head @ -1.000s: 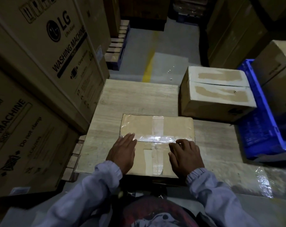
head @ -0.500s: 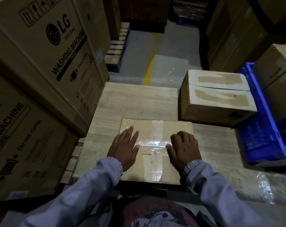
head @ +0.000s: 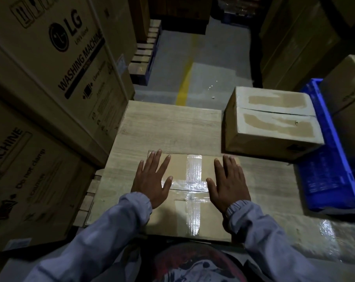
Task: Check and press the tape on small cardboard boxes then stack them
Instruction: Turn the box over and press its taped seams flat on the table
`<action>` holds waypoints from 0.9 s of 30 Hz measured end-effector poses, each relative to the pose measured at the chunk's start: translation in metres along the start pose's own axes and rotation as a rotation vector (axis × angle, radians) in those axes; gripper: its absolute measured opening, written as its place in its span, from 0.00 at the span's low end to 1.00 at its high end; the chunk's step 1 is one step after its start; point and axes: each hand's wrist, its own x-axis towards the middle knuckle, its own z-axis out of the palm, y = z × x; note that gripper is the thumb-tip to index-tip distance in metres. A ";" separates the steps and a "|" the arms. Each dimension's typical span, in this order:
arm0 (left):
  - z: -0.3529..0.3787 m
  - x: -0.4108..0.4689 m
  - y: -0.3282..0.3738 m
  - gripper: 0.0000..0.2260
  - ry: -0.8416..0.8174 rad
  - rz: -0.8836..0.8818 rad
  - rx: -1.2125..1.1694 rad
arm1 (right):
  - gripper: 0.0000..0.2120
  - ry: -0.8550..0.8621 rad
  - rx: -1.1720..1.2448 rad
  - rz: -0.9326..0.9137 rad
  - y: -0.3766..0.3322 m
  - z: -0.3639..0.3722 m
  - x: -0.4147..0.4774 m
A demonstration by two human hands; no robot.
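Two grey-blue sleeves [head: 103, 237] reach out from the bottom. The left hand [head: 152, 180] and the right hand [head: 228, 184] lie flat on top of a small cardboard box [head: 177, 165]. The fingers [head: 155, 159] on both hands are straight and spread out. They press down and do not hold anything.

Shiny clear tape [head: 194, 171] makes a cross on the lid, and it shows between the two hands. The thumbs touch the strip that runs side to side.

The box sits on the near part of a pale, wood-look counter [head: 168, 127]. Farther back on the right is another box [head: 274, 127] with torn brown patches on top. A blue crate [head: 327, 176] is just beside it.

On the left stand big washing machine boxes [head: 50, 58]. Far back is a grey floor [head: 219, 64] with a yellow line [head: 184, 86].
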 end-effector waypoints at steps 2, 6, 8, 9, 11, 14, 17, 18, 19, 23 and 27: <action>0.000 0.000 0.000 0.31 0.019 -0.007 -0.044 | 0.29 0.048 0.050 0.048 0.000 0.000 0.000; -0.002 0.000 -0.001 0.38 0.073 -0.183 -0.247 | 0.28 0.175 0.175 0.268 0.000 0.000 0.005; -0.007 -0.002 0.001 0.42 0.131 -0.372 -0.446 | 0.30 0.177 0.367 0.425 0.003 0.000 0.009; -0.009 -0.002 0.002 0.43 0.142 -0.461 -0.531 | 0.32 0.157 0.477 0.498 0.005 0.000 0.010; -0.010 0.000 0.000 0.43 0.106 -0.620 -0.673 | 0.38 0.078 0.683 0.658 0.012 -0.002 0.012; -0.008 0.003 -0.007 0.38 -0.065 -0.750 -0.773 | 0.33 -0.151 0.820 0.792 0.024 -0.009 0.011; -0.015 0.001 -0.008 0.34 -0.180 -0.723 -0.738 | 0.34 -0.258 0.789 0.793 0.031 -0.011 0.006; -0.017 0.000 -0.007 0.33 -0.182 -0.718 -0.741 | 0.34 -0.262 0.772 0.785 0.031 -0.012 0.004; -0.019 -0.001 -0.007 0.33 -0.185 -0.719 -0.745 | 0.33 -0.259 0.762 0.772 0.030 -0.013 0.002; -0.018 -0.009 -0.011 0.35 -0.192 -0.733 -0.783 | 0.30 -0.213 0.790 0.735 0.027 -0.021 -0.009; -0.027 -0.018 -0.007 0.35 -0.109 -0.719 -0.875 | 0.24 -0.134 0.860 0.712 0.021 -0.038 -0.021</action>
